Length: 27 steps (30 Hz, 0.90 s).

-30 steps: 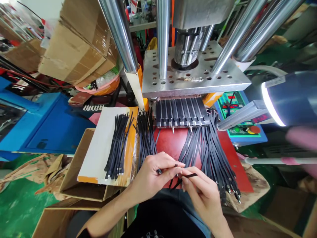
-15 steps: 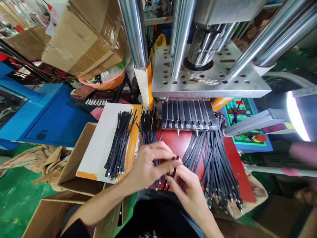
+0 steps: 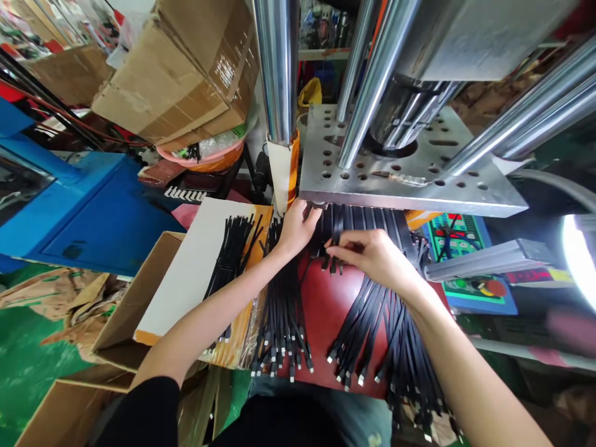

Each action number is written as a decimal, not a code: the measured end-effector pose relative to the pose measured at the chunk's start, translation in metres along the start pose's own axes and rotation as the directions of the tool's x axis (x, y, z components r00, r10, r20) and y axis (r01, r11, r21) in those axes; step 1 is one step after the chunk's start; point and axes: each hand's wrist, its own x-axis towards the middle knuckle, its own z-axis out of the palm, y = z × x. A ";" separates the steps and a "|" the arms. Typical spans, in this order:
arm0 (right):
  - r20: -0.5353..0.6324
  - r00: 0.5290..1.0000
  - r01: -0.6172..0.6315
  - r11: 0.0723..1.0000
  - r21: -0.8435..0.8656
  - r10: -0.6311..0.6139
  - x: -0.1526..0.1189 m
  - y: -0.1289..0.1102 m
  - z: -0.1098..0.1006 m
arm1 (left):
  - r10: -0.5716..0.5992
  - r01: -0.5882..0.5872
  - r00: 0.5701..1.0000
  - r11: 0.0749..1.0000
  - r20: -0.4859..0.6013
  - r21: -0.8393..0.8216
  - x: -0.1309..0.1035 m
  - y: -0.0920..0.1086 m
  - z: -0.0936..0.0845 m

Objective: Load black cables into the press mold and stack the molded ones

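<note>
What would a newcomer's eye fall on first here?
Probably the steel plate among shiny metal columns at upper right, with the left hand near its front left corner and the right hand at black cable ends below. Next, perhaps, the silver-tipped black cables fanning across the red tabletop, and the glowing lamp far right.

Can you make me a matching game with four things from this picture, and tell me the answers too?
Things:
1. tabletop
2. right hand
3. metal plate
4. cabinet at the left

Matches:
A. silver, with lots of holes
B. blue
C. red
D. touching black cables

Right pairs: 1-C, 2-D, 3-A, 4-B
</note>
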 end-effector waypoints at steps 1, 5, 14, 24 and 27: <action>-0.004 1.000 0.023 1.000 -0.018 -0.023 0.015 0.004 -0.001 | 0.044 -0.044 0.999 0.999 -0.003 0.025 -0.008 0.000 -0.006; -0.015 0.994 0.107 0.992 -0.061 -0.108 0.046 0.019 0.004 | 0.431 -0.489 0.863 0.843 0.264 0.223 -0.049 -0.001 -0.042; -0.124 0.990 0.062 0.998 0.002 -0.061 0.050 0.036 0.009 | 0.415 -0.737 0.640 0.572 0.647 0.361 -0.055 -0.007 -0.050; -0.149 0.988 0.044 0.998 0.043 -0.037 0.050 0.035 0.011 | 0.326 -0.611 0.765 0.640 0.556 0.466 -0.079 0.010 -0.033; -0.193 0.981 -0.007 1.000 0.014 0.009 0.046 0.035 0.012 | 0.289 -0.592 0.785 0.610 0.548 0.527 -0.081 0.017 -0.028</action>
